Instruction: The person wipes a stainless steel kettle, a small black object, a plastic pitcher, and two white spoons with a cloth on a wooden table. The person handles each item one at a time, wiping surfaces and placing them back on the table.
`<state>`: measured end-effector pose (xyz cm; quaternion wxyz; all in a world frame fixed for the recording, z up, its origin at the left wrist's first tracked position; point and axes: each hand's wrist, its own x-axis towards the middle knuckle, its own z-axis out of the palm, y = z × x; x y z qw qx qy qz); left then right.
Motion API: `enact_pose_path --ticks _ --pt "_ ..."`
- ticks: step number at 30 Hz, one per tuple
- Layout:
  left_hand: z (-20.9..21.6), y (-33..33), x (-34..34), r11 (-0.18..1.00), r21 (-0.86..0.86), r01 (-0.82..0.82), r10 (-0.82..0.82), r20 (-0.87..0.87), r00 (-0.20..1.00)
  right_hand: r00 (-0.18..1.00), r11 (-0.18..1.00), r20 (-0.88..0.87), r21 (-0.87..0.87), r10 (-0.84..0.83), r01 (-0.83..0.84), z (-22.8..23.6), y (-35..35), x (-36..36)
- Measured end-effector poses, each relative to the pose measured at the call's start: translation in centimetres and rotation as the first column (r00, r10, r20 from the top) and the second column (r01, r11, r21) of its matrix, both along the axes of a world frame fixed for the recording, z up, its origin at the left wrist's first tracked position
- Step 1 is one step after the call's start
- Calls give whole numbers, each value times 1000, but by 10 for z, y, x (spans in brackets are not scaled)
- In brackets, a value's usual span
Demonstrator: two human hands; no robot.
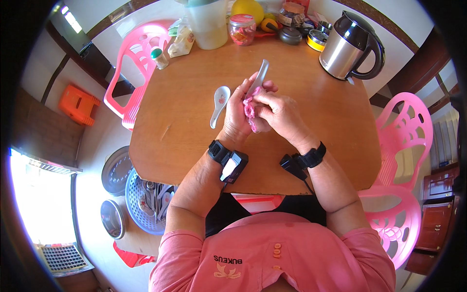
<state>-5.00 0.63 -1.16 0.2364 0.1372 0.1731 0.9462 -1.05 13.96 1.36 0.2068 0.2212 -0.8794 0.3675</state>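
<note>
Over the middle of the table, my left hand [237,114] is closed around a pale spoon [261,73] whose long handle points up and away from me; its bowl is hidden by my fingers and a cloth. My right hand [282,113] pinches a crumpled pink cloth [249,108] against the spoon, and the two hands touch. On the wooden table [185,146], just left of my left hand, lies a white soup spoon [221,100] with a small red pattern in its bowl.
Along the table's far side stand a large pitcher [207,29], a red-lidded jar [242,31] and a steel kettle [343,48]. A green-topped shaker [159,58] is at the far left. Below the left edge, a blue basket [134,199] holds several utensils. Pink chairs [406,126] flank the table.
</note>
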Motion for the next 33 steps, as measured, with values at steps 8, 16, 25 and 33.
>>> enact_pose_path --ticks 8,16,25,33 --pt "-6 13 5 992 -113 -54 66 104 992 950 961 -145 -22 -276 275 2 4 -2" --pt "4 -2 4 994 -92 -57 61 41 997 993 1000 -121 9 9 -8 3 -1 1" --pt "6 6 11 990 -137 -21 27 40 999 988 980 2 126 -153 152 4 3 1" --pt "-5 17 10 959 -272 -78 52 -99 994 918 932 -177 3 -356 362 -2 13 -6"
